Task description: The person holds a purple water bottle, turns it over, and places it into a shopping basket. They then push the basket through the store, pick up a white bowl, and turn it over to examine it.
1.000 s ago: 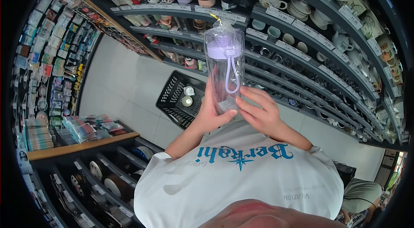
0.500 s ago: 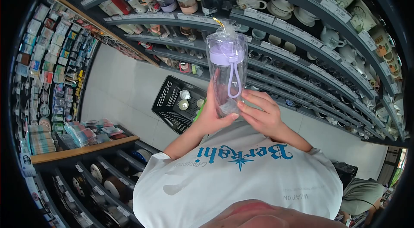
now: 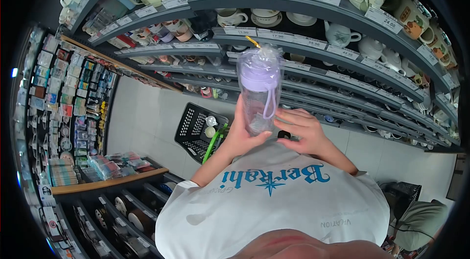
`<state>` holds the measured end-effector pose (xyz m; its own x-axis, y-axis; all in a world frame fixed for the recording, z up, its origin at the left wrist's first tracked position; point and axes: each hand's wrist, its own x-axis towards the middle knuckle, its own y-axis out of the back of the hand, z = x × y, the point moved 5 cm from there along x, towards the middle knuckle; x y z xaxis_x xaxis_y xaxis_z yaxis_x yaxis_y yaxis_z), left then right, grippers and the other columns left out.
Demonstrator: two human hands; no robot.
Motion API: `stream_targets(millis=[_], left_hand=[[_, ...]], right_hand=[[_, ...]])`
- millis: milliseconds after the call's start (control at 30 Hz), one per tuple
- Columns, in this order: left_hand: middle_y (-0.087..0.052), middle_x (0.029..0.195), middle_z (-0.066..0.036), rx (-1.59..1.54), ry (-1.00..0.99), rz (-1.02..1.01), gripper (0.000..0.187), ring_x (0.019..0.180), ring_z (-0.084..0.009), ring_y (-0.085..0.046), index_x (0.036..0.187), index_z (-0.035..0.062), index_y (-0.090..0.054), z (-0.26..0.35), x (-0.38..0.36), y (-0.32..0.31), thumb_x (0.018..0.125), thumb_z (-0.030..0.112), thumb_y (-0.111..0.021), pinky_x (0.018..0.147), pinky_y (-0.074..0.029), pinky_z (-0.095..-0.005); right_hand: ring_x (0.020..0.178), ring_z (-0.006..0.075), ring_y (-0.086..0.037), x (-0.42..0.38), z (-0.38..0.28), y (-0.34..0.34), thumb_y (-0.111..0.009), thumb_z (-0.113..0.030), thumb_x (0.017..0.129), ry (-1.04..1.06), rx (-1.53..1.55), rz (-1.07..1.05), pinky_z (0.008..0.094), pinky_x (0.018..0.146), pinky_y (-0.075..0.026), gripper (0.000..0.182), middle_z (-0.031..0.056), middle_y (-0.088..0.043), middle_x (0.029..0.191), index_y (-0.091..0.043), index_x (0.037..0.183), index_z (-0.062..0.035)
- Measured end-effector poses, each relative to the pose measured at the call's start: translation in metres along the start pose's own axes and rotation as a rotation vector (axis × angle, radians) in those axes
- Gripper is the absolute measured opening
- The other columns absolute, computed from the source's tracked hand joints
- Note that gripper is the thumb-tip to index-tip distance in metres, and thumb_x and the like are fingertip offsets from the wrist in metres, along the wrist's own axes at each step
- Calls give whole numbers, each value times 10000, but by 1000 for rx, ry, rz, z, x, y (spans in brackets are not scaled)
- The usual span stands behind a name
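A purple-lidded clear bottle (image 3: pixel 259 80) in clear plastic wrap stands upright in front of my chest, its wrap gathered at the top with a gold tie. A purple strap loop hangs down its side. My left hand (image 3: pixel 246 129) is closed round the lower part, thumb across the front. On the other side, my right hand (image 3: pixel 304 133) has its fingers apart, with the fingertips at the bottle's lower edge. A small black object shows between its thumb and fingers; I cannot make out what it is.
A black basket (image 3: pixel 193 127) with a green handle and a few items sits on the floor. Shelves of mugs and teapots (image 3: pixel 339 34) curve across the front and right. Packaged goods (image 3: pixel 73 92) hang at left. Another person's leg (image 3: pixel 418 222) and a black basket are at lower right.
The bottle has shifted slightly down and right. My right thumb has come away from it and the fingers have opened. The view has tilted up, showing more mugs on the upper shelves.
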<state>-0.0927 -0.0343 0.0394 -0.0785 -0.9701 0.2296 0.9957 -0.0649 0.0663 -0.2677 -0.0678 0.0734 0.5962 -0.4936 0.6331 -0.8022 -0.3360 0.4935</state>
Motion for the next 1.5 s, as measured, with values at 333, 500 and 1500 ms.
stream_targets(millis=[333,500,1500], left_hand=[[-458,1236,-188,604,-17,-53,964,1137,-334,-493,1416,55,-263,2,16,-46,604,58,-782,933,-425,-385],[-528,1101,-106,866,-132,-29,832,990,-303,-527,1328,161,-457,0,10,-70,553,24,-726,797,-488,-366],[-598,971,-102,854,63,256,657,902,-316,-597,1104,79,-517,-10,-63,-11,508,168,-779,747,-487,-402]], right_hand=[[844,162,-565,-41,54,70,-745,-202,694,-350,684,492,244,659,-463,664,215,-518,1194,-464,1254,18],[998,281,-573,-33,61,79,-779,-210,630,-137,307,100,334,804,-473,733,162,-553,1160,-456,1257,-14],[672,252,-582,11,27,-38,-740,-213,560,-106,289,-122,315,586,-483,543,141,-579,850,-531,1015,-4]])
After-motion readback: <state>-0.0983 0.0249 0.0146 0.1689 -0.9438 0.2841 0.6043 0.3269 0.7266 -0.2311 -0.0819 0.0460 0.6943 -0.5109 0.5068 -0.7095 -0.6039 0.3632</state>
